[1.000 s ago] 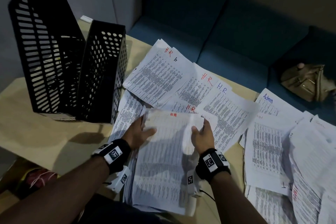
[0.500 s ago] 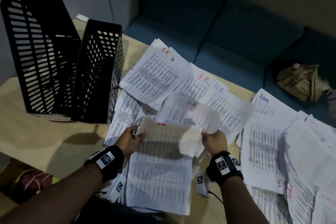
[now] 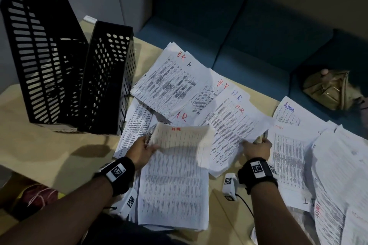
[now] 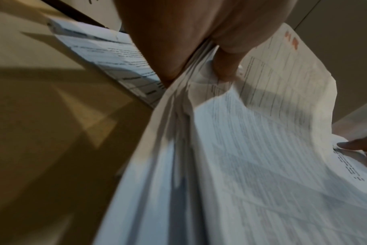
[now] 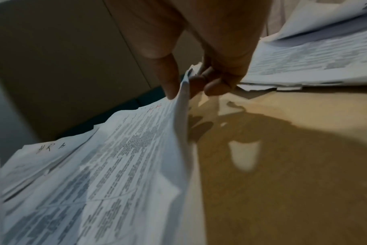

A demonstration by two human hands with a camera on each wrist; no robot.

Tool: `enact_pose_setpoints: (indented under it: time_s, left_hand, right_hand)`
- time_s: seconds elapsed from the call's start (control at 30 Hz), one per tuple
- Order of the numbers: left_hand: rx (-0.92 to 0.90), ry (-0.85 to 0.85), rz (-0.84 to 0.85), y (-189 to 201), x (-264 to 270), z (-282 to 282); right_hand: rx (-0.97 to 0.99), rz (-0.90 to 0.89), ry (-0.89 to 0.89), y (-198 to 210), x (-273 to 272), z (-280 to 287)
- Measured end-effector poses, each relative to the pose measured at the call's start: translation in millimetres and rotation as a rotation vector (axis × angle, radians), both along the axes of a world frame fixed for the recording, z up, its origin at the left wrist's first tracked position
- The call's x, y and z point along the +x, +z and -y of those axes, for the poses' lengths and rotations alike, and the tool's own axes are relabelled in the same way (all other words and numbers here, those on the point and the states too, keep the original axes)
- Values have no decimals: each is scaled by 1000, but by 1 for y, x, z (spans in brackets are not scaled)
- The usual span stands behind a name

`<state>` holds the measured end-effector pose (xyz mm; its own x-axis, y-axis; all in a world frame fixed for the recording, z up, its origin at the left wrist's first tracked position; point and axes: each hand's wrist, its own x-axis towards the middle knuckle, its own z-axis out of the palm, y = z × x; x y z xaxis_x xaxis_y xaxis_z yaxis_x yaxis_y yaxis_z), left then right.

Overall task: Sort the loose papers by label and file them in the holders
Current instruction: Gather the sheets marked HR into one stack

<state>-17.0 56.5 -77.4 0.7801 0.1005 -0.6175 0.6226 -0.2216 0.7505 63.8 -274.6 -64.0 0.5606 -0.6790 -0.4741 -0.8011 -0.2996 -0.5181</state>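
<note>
My left hand (image 3: 144,148) grips the upper left edge of a stack of printed papers (image 3: 175,181) with a red label on top; the wrist view shows the thumb (image 4: 225,66) over the stack (image 4: 251,165). My right hand (image 3: 257,146) pinches the right edge of a single sheet marked H.R. (image 3: 233,131), thumb and fingers (image 5: 212,82) on that sheet (image 5: 115,165) just above the table. Other H.R. sheets (image 3: 171,81) fan out behind. Two black perforated holders (image 3: 107,81) (image 3: 39,51) stand at the left.
Sheets marked Admin (image 3: 286,113) and more papers (image 3: 338,181) cover the right of the tan table (image 3: 49,149). A teal sofa (image 3: 239,42) runs behind it, with a tan bag (image 3: 328,89) on the seat. Bare table shows at the left front.
My right hand has drawn one sheet off the stack and carried it rightward, lowering it onto the spread of H.R. sheets. My left hand keeps its hold on the stack.
</note>
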Motion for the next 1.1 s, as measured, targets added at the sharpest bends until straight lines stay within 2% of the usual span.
enact_pose_setpoints:
  time_s: [0.13, 0.23, 0.33, 0.4, 0.5, 0.57, 0.63, 0.73, 0.83, 1.0, 1.1]
  left_hand:
    - [11, 7, -3, -2, 1, 2]
    - [4, 6, -17, -5, 4, 1]
    - [13, 0, -34, -7, 5, -1]
    - [15, -16, -33, -4, 5, -1]
    - [10, -42, -4, 2, 6, -3]
    - [-1, -25, 0, 4, 11, -6]
    - [-48, 37, 1, 6, 17, -6]
    - [-102, 128, -23, 5, 23, -3]
    - [-98, 153, 22, 8, 27, 3]
    - [36, 135, 37, 4, 29, 1]
    - [-78, 138, 77, 9, 29, 1]
  right_hand:
    - [9, -51, 55, -1, 5, -3]
    - [31, -13, 33, 3, 7, -10]
    - [9, 45, 84, 28, 10, -15]
    - [-90, 140, 169, 60, 16, -13]
    - [-208, 407, 231, 119, 30, 6]
    - [-181, 595, 207, 147, 40, 19]
    - [-111, 722, 188, 158, 46, 28]
    - [-38, 642, 272, 139, 41, 12]
    - [65, 459, 374, 80, 14, -24]
    - [228, 120, 509, -12, -47, -78]
    - [161, 2, 666, -38, -60, -87]
